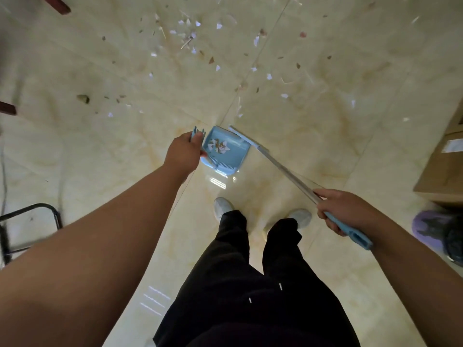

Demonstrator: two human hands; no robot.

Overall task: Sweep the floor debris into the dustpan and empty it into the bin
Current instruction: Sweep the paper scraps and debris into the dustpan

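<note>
The dustpan (pixel 223 151) sits just ahead of the person's feet (pixel 223 205), with scraps (pixel 220 146) in it. The broom (pixel 283 171) head lies against its right side. More debris (pixel 190 36) is scattered across the floor (pixel 325 136) beyond. A box (pixel 443 171) stands at the floor's right edge.

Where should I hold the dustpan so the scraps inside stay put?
Grip the dustpan by the top of its handle, coming from above on the left, as the left hand does now. The tray lies low with its mouth facing the broom, so that side should stay free.
</note>
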